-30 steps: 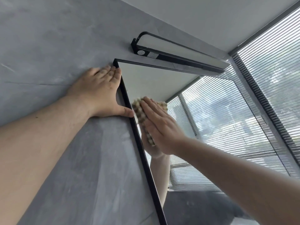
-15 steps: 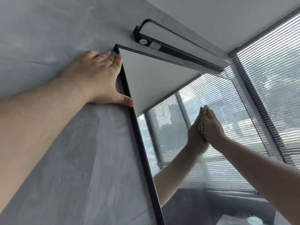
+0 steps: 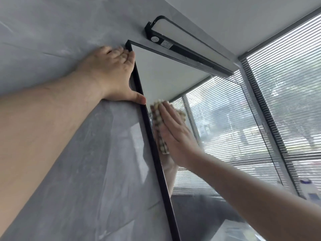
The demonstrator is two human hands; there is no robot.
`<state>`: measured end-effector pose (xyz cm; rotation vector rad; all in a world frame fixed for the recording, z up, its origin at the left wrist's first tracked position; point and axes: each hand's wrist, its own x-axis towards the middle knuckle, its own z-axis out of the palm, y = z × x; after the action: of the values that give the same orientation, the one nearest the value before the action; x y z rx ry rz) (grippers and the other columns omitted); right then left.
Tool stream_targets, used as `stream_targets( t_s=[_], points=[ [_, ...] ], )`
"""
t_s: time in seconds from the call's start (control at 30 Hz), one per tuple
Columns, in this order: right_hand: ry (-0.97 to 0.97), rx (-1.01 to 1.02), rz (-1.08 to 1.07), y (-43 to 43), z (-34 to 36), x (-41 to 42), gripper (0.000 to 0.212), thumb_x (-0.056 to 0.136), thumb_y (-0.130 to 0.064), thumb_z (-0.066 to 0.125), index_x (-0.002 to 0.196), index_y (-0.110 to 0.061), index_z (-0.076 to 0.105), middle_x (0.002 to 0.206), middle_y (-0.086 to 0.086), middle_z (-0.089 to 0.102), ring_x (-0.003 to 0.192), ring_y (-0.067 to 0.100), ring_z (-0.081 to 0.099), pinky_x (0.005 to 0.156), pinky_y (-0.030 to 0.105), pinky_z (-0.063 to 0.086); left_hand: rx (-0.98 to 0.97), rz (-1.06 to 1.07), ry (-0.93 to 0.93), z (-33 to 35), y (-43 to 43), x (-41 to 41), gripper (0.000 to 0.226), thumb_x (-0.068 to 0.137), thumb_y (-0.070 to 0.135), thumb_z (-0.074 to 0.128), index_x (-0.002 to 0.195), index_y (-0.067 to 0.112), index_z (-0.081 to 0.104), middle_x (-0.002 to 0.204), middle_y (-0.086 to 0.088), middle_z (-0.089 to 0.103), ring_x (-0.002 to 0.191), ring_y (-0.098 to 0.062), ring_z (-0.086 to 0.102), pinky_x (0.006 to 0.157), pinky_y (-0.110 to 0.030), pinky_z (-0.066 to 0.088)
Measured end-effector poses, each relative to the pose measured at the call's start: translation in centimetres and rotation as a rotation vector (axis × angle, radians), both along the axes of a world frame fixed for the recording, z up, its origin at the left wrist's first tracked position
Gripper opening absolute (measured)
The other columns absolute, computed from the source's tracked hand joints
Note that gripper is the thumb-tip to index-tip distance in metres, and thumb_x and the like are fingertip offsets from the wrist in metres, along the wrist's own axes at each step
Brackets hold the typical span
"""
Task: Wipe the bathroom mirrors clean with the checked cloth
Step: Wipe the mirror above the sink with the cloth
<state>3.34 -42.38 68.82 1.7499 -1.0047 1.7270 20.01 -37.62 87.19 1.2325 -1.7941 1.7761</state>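
A black-framed mirror [image 3: 173, 80] hangs on a grey wall and reflects window blinds and the ceiling. My right hand [image 3: 177, 134] lies flat on the glass close to the left frame edge, pressing the beige-and-brown checked cloth [image 3: 159, 126] against it. The cloth shows along the hand's left side and past the fingertips. My left hand [image 3: 111, 75] rests spread on the wall by the mirror's top left corner, with its thumb touching the frame. It holds nothing.
A black bar lamp [image 3: 187, 44] is mounted just above the mirror. Window blinds [image 3: 286, 84] fill the right side. A white spray bottle [image 3: 311, 190] stands at the lower right edge. The grey wall [image 3: 60, 32] stretches off to the left.
My right hand has swept the cloth from the middle of the mirror back to its left edge, below my left thumb. My left hand has stayed at the top corner.
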Motion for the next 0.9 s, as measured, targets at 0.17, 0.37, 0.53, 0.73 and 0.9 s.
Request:
stream_targets(
  t_s=[0.17,0.37,0.53,0.73,0.9],
  points=[
    [0.095,0.024,-0.003,1.5,-3.8,1.4,0.051,0.108,-0.037,0.024,0.157,-0.03,0.015,0.164,-0.015,0.006,0.148,-0.006,-0.005,0.121,0.019,-0.004,0.011,0.003,0.0,-0.7,0.1,0.0,0.146,0.045,0.097,0.0,0.157,0.004,0.006,0.165,-0.012,0.016,0.152,-0.023,0.014,0.122,-0.039,0.011],
    [0.111,-0.107,0.0,0.6,-13.6,0.9,0.052,0.106,-0.03,0.029,0.155,-0.014,0.024,0.165,-0.003,0.017,0.152,0.02,0.017,0.123,0.039,0.016,0.019,0.022,0.005,-1.7,0.0,-0.4,0.149,0.045,0.102,0.01,0.156,0.003,0.003,0.165,-0.012,0.014,0.153,-0.023,0.012,0.123,-0.043,0.01],
    [0.064,-0.022,-0.017,0.9,-13.6,1.8,0.054,0.104,-0.031,0.029,0.156,-0.021,0.02,0.165,-0.005,0.015,0.153,0.013,0.011,0.122,0.035,0.012,0.003,0.008,0.012,-1.8,0.1,-0.3,0.141,0.055,0.1,0.021,0.156,0.004,0.004,0.165,-0.011,0.016,0.153,-0.022,0.012,0.123,-0.043,0.009],
    [0.048,0.104,-0.013,2.1,-4.3,3.2,0.057,0.102,-0.045,0.017,0.156,-0.032,0.006,0.165,-0.013,-0.001,0.149,-0.003,-0.01,0.123,0.023,-0.004,0.008,-0.025,0.039,-2.1,0.4,-0.4,0.14,0.055,0.099,0.029,0.156,0.004,0.008,0.164,-0.01,0.019,0.152,-0.021,0.014,0.123,-0.042,0.01],
    [-0.004,0.073,0.004,2.1,-1.1,3.5,0.056,0.103,-0.038,0.026,0.157,-0.027,0.018,0.166,-0.009,0.007,0.15,0.0,-0.004,0.119,0.016,-0.008,0.031,-0.173,0.056,-3.2,1.2,-0.1,0.121,0.064,0.089,0.046,0.149,0.003,0.036,0.153,-0.014,0.043,0.144,-0.024,0.036,0.121,-0.041,0.018]
  ],
)
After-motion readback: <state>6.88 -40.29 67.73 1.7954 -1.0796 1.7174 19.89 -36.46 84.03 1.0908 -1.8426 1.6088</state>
